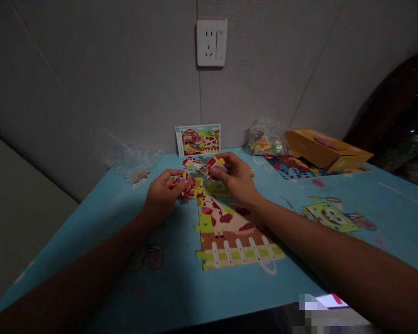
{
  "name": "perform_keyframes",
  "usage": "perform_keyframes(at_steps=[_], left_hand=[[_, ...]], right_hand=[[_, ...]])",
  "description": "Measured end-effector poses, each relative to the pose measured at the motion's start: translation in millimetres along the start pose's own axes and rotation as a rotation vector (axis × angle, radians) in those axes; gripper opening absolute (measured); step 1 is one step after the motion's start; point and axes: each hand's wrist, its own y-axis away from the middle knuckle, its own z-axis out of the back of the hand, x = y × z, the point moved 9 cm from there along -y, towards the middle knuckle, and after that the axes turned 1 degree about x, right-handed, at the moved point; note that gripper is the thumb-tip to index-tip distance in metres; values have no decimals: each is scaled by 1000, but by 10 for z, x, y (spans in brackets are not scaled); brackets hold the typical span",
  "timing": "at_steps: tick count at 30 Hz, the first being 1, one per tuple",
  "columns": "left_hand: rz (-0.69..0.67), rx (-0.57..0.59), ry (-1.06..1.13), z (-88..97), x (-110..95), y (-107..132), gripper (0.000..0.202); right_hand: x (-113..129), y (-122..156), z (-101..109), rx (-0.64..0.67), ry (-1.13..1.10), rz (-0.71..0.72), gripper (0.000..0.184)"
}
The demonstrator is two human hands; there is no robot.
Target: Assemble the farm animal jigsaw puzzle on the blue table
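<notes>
Between the fingers of my left hand point(163, 192) are colourful jigsaw puzzle pieces point(184, 184), red, yellow and purple. My right hand point(238, 178) pinches another red, yellow and purple puzzle piece point(214, 165), just right of and a little higher than the left one. Below and between my hands lies a joined section of the puzzle point(226, 227), showing a cow behind a white fence. My right forearm covers part of its right side. A few loose pieces point(191, 163) lie on the table beyond my hands, partly hidden by them.
A picture card point(201, 139) of a farm leans on the wall under a socket point(212, 42). A clear plastic bag point(134, 160) is at the back left. Back right are a bag of puzzle pieces point(266, 141) and a yellow box point(325, 146) on a dark printed sheet point(289, 168).
</notes>
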Motion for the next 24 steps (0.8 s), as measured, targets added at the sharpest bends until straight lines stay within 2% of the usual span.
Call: perform_keyframes(at_steps=[2,5,8,12,18,20,24], left_hand=[[45,-22,32,25,36,-3,39],[95,-17,82,-22,86,16,44],[133,71,155,-140,119,60,45],[152,206,320,-254,101,113,53],[231,244,199,-275,163,147,41],[231,241,188,-278,152,158,40],[200,257,281,-303,98,164,48]], right_hand=[[-27,-38,72,-7,-63,-36,34],[-59,-8,-15,111,-96,-88,32],[-51,93,-194,250,11,-77,25],[-43,134,-208,217,99,-66,23],[-45,194,-359,389,15,-155,31],[-37,189,-355,375,32,-155,31],[-73,138,-237,241,-2,-191,34]])
